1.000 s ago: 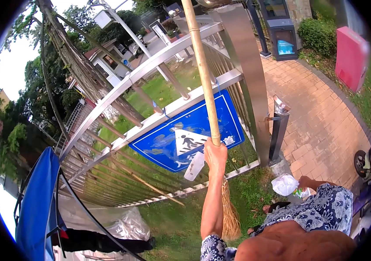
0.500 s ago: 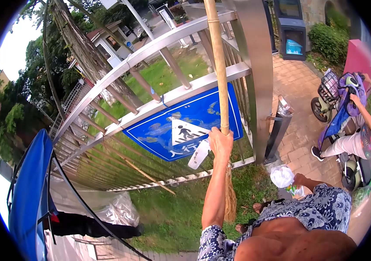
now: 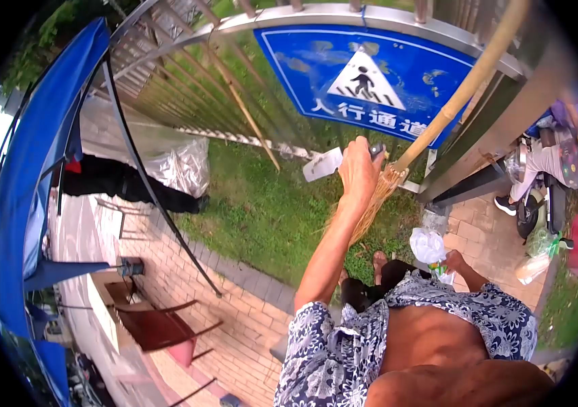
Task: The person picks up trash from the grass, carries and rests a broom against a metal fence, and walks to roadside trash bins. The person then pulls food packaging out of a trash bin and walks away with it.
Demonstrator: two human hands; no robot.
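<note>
Gripping cleaver-like tool [image 3: 323, 165], my left hand [image 3: 360, 167] closed | broom [image 3: 446, 117] just beyond, already free | right hand [image 3: 455, 260] curled on bag [image 3: 428, 245] | neither set down

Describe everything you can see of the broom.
The broom has a long, yellowish pole, ringed with joints like bamboo, and straw-coloured bristles that look like dry plant fibre. It is tilted, the pole rising to the right in front of the blue sign and leaving view at the top. The left forearm crosses in front of the bristles. The left hand is beside the pole's foot; whether they touch cannot be told.
</note>
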